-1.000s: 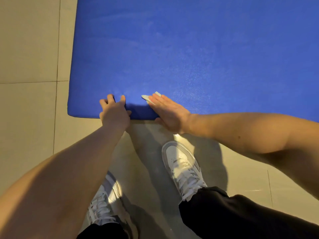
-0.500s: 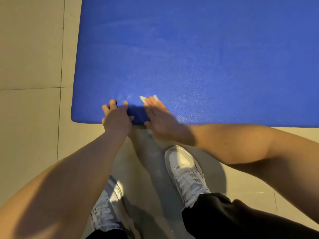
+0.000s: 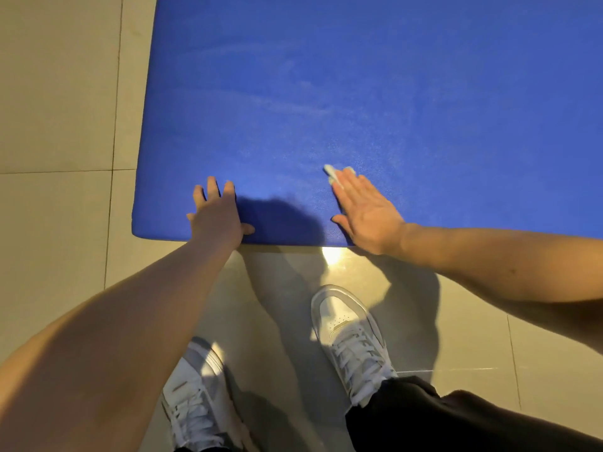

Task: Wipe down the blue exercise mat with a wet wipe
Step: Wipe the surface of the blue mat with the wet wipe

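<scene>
1. Looking down in the head view, the person is leaning over the near edge of the blue exercise mat, which is lying flat on the tiled floor. Its near-left corner is showing, and its far and right sides are running out of frame.
2. The left hand is resting on the mat's near edge, close to that corner. Its fingers are spread and straight, holding nothing and seemingly bracing the mat.
3. The right hand is lying flat just inside the near edge. Its straight fingers are pressing the wet wipe against the mat, and only a small pale bit of the wipe is peeking out past the fingertips.
4. The two hands are sitting apart, with a dark shadow falling on the mat between them.
5. The right hand is the one carrying the wipe, and most of the visible mat is stretching away ahead of it and off to its right. The next stroke is therefore probably heading forward or rightward. The mat's long axis cannot be told, since its ends are cut off.
6. Faint pale streaks are showing farther up the mat, and the wiping looks only partly done.
7. Two white shoes are standing on the floor just short of the near edge.
</scene>
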Demonstrator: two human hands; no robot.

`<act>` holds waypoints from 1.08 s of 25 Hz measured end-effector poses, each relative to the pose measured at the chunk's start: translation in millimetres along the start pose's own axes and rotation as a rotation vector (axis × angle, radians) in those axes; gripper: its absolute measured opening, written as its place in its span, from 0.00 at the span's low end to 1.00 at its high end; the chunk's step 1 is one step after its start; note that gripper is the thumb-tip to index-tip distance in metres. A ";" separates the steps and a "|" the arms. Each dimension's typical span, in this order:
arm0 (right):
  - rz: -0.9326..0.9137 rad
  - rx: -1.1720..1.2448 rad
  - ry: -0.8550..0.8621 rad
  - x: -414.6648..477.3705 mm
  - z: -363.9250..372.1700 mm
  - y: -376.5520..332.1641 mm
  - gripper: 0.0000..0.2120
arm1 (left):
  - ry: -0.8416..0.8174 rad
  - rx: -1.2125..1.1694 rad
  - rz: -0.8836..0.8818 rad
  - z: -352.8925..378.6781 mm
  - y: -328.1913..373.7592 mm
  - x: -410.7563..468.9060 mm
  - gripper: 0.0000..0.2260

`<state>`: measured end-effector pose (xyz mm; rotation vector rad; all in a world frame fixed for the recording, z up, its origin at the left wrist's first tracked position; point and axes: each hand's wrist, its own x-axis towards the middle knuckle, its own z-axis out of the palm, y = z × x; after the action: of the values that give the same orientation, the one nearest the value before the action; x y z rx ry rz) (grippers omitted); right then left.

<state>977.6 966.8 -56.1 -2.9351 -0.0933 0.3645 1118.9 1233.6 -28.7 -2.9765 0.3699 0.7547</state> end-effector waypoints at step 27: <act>-0.028 0.161 0.012 101.8 -1.6 -116.9 0.36 | -0.037 0.051 0.030 -9.2 -5.4 1.1 0.44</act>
<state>1072.0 1089.9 -56.7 -2.7741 -0.0987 0.3341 1125.5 1237.6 -21.2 -2.9114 0.4264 0.7905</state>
